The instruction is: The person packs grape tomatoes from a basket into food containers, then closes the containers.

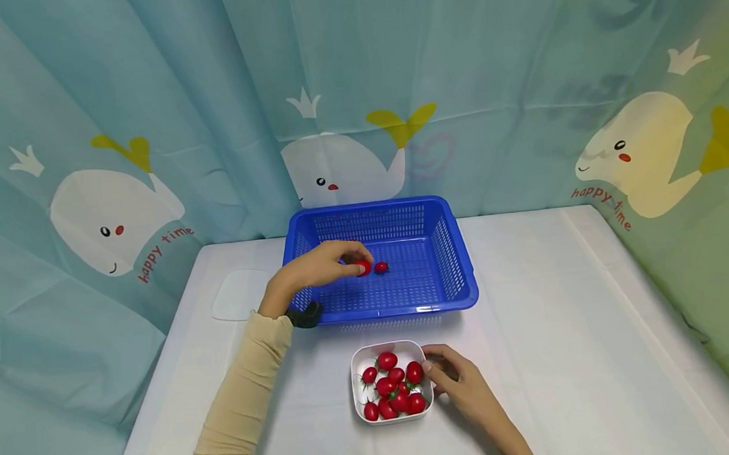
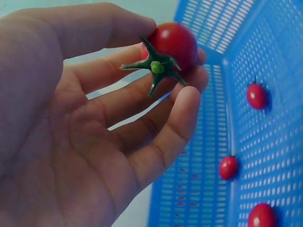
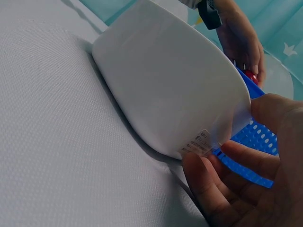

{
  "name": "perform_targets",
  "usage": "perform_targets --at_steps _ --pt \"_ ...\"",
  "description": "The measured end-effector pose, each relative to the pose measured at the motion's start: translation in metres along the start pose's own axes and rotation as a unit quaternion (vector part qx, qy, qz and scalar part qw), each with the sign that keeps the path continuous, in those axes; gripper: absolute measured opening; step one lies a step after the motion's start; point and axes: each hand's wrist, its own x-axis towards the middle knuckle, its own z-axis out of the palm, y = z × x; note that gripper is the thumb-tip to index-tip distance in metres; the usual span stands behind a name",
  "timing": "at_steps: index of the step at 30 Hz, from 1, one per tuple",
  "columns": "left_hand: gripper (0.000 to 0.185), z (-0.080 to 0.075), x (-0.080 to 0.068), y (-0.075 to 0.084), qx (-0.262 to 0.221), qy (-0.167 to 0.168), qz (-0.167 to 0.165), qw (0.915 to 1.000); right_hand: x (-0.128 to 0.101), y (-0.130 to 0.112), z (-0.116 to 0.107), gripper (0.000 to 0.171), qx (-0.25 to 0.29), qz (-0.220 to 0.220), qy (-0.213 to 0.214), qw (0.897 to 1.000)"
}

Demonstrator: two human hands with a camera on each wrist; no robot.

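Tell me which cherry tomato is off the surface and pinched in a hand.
The tomato pinched in the left hand over the blue basket. The others lie loose on the basket floor or in the white bowl.

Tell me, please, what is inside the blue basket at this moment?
The blue basket holds loose cherry tomatoes; the left wrist view shows three on its mesh floor. The left hand pinches another tomato over it. That hand hides part of the floor.

Staged recording booth: whale-print curtain (image 1: 357,103) encloses a white-covered table (image 1: 565,326) on three sides.
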Motion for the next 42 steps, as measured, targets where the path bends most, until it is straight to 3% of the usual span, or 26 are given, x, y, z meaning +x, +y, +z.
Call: perform_targets --at_steps 7,15,22,31,36,42 --pt "0.026 0.016 -0.014 0.005 -0.056 0.02 0.0 0.9982 -0.001 -0.001 0.0 0.038 0.0 0.003 0.0 1.0" --pt "0.026 0.032 -0.03 0.014 -0.107 0.01 0.023 0.994 0.0 -0.002 -0.001 0.038 -0.003 0.002 0.005 1.0" --pt "0.03 0.047 -0.04 0.019 -0.131 -0.042 0.039 0.9897 -0.001 -0.003 -0.001 0.038 -0.002 0.003 0.005 1.0" --pt "0.029 0.057 -0.055 0.024 -0.162 -0.087 0.028 0.9826 -0.001 -0.002 0.0 0.037 -0.003 -0.006 0.003 1.0" --pt "0.027 0.071 -0.056 0.02 -0.153 -0.133 0.028 0.9789 -0.001 -0.002 -0.001 0.037 -0.004 -0.006 0.005 1.0" --pt "0.027 0.086 -0.053 0.015 -0.167 -0.184 0.031 0.9682 -0.001 -0.002 -0.001 0.037 -0.005 -0.006 -0.001 1.0"
